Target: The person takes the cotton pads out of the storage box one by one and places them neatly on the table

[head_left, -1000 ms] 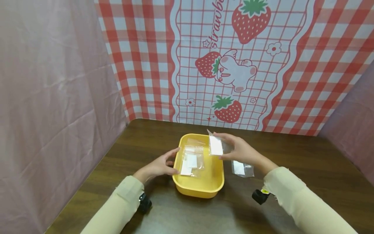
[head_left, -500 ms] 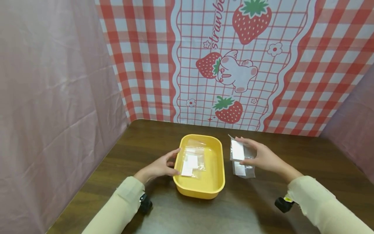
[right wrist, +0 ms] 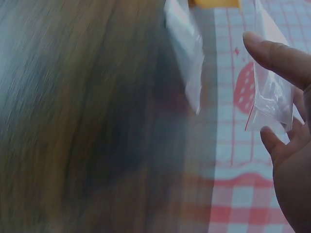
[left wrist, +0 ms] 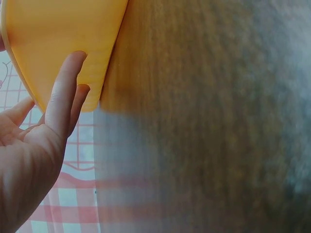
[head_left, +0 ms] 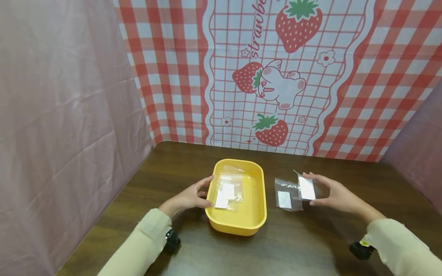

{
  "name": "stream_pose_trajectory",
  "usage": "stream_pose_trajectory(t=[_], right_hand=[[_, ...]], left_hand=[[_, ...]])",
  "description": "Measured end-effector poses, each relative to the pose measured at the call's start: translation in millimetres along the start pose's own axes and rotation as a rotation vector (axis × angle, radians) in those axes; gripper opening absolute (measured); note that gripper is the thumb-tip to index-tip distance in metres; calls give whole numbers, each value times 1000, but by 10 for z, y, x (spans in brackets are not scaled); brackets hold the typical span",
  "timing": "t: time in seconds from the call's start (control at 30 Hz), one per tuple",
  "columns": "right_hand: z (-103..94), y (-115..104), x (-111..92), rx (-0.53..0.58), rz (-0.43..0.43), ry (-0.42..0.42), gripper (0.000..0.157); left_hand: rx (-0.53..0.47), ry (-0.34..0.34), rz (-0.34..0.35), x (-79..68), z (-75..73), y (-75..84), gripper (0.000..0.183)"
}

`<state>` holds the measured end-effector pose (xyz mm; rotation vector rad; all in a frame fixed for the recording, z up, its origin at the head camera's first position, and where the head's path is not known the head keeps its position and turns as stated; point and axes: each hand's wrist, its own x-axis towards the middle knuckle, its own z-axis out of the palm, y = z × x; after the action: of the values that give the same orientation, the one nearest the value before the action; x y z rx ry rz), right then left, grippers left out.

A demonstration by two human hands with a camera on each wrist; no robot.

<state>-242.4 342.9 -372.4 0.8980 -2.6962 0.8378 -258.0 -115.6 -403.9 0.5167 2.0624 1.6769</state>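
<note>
My left hand rests against the left side of a yellow plastic basket. In the left wrist view, its straight fingers touch the basket's outer wall. Inside the basket lie clear plastic bags with white cards, overlapping each other. My right hand pinches a small clear bag with a white card between thumb and fingers, right of the basket. The right wrist view shows this bag edge-on by the thumb. Another bag with a white square lies on the table between basket and right hand, partly overlapped by the held one.
The dark wooden table carries everything. A red-and-white checked cloth with strawberries hangs behind it. Pink cloth hangs along the left side, with more at the right.
My right hand has moved right, from over the basket past the bag on the table, with the small bag still pinched. My left hand and the basket have stayed put.
</note>
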Motion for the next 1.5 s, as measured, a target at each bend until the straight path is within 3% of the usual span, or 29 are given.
stream_pose_trajectory(t=[0.2, 0.4, 0.53, 0.73, 1.1, 1.37, 1.5], right_hand=[[-37, 180, -174, 29, -21, -27, 74], [-23, 352, -290, 76, 14, -64, 73], [30, 469, -360, 103, 52, -90, 72], [62, 584, -408, 30, 176, -129, 73], [44, 618, -365, 14, 177, -212, 70], [37, 597, -358, 31, 169, -249, 72], [39, 556, -337, 46, 195, -217, 72]], left_hand=[[7, 9, -15, -1, -5, -8, 88], [14, 12, -16, -6, -19, 3, 89], [11, 6, -15, -5, -17, 5, 89], [1, 13, -27, 10, -10, -4, 88], [40, 41, -50, 1, -15, 12, 88], [33, 21, -22, 5, -13, 3, 89], [36, 31, -36, 7, -14, 4, 88]])
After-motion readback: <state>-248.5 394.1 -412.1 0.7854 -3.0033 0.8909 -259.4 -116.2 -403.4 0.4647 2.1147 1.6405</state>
